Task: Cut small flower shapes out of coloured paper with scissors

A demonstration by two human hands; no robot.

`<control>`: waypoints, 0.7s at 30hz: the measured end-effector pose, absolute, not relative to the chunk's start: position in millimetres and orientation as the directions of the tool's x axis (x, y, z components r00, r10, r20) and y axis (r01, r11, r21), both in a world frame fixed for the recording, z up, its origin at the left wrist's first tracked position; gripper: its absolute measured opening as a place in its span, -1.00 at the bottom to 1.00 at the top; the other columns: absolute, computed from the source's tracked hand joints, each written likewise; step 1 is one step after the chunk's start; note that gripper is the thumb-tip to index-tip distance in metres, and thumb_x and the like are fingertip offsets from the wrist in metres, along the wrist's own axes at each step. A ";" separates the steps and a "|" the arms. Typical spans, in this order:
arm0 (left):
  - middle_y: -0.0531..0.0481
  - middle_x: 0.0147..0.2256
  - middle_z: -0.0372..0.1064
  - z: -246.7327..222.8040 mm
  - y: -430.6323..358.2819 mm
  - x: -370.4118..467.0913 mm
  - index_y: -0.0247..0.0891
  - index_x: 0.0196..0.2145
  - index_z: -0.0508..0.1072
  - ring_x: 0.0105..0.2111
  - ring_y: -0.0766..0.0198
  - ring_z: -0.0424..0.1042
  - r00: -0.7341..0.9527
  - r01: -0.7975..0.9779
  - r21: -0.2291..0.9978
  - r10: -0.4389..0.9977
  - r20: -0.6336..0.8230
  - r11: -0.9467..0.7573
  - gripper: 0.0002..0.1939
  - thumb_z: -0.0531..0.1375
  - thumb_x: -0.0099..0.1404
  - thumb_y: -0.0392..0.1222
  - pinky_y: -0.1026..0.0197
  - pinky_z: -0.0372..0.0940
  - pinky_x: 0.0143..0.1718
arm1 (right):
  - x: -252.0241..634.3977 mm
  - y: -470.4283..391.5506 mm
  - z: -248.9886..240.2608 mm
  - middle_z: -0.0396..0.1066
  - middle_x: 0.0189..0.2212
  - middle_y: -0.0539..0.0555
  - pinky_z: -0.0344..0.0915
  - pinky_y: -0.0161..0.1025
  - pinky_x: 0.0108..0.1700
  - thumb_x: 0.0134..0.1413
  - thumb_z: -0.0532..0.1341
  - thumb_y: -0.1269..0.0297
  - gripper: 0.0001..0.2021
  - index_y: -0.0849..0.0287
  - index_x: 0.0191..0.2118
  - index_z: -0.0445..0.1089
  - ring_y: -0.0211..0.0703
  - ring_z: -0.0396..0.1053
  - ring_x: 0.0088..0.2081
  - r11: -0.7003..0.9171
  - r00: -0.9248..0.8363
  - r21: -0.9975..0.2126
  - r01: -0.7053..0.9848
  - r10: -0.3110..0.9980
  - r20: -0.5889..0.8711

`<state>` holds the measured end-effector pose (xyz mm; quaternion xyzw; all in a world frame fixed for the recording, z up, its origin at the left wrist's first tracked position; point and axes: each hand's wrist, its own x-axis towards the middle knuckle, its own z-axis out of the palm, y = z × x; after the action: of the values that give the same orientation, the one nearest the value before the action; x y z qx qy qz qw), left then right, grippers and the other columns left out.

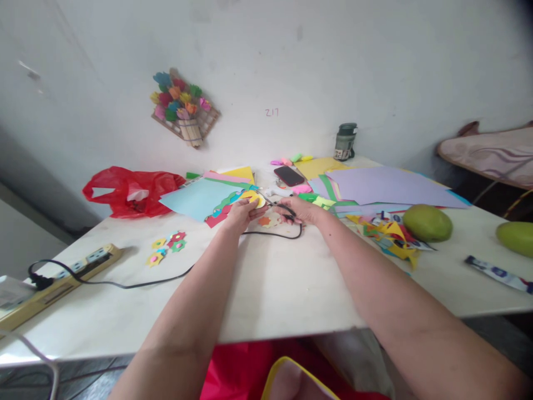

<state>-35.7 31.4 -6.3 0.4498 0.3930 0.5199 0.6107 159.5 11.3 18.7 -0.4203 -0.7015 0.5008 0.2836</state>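
Out over the table's far half, my left hand [245, 213] pinches a piece of yellow paper [253, 197]. My right hand [298, 209] is closed around the dark handles of a pair of scissors [287, 211], whose blades point left at the yellow paper's edge. Scalloped strips of red, blue and green paper [222, 211] lie just left of my left hand. Under the hands is a small orange paper shape [264, 221], partly hidden. Several finished-looking paper flowers [177, 241] rest on the table to the left.
A power strip [62, 286] with a black cable [145, 285] crosses the left side. Around the back lie a red plastic bag [131, 191], a phone [288, 176], lilac paper [375, 186] and a bottle [345, 142]. Paper scraps [393, 239], a green fruit [427, 223] and a tube [499, 274] are at right.
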 end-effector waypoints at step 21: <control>-0.11 -0.38 0.51 -3.8 27.9 -29.2 -0.37 -0.34 0.44 -0.42 0.27 0.52 0.138 -0.288 0.956 0.990 -0.011 0.051 -0.92 0.20 0.19 -0.30 0.12 0.40 -0.12 | 160.9 17.6 12.6 0.25 -0.71 -0.09 -0.13 -0.48 -0.81 0.15 0.12 0.29 -0.77 0.21 -0.50 0.19 -0.47 0.10 -0.76 0.171 -0.498 -0.943 0.285 0.867 0.007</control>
<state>-29.2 27.9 -3.8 0.4460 0.3939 0.5251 0.6084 160.9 17.6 12.6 -0.4074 -0.7073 0.4985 0.2920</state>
